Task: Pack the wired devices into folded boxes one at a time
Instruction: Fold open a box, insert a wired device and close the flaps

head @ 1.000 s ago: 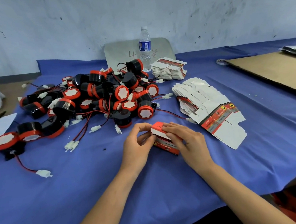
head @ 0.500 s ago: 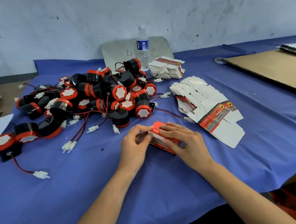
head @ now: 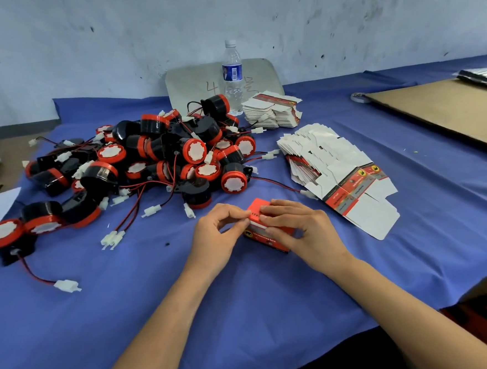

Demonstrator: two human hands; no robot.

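Note:
A small red folded box (head: pixel 264 234) lies on the blue cloth in front of me. My right hand (head: pixel 300 229) lies over its top and right side, fingers curled on its upper edge. My left hand (head: pixel 218 232) pinches the box's left end flap between thumb and fingertips. Whatever is inside the box is hidden. Behind the box sits a pile of black-and-red round wired devices (head: pixel 160 161) with red and black leads and white plugs. A fanned stack of flat unfolded boxes (head: pixel 336 172) lies to the right, and a second stack (head: pixel 271 111) sits behind it.
A water bottle (head: pixel 232 75) stands at the back against a grey board (head: pixel 189 84). A brown cardboard sheet (head: pixel 447 109) covers the right side. One device (head: pixel 2 234) with a trailing lead and white plug (head: pixel 66 285) lies at the left edge.
The white end flap seen a second ago has gone down into the box's left end. Both hands have stayed on the box with small finger shifts.

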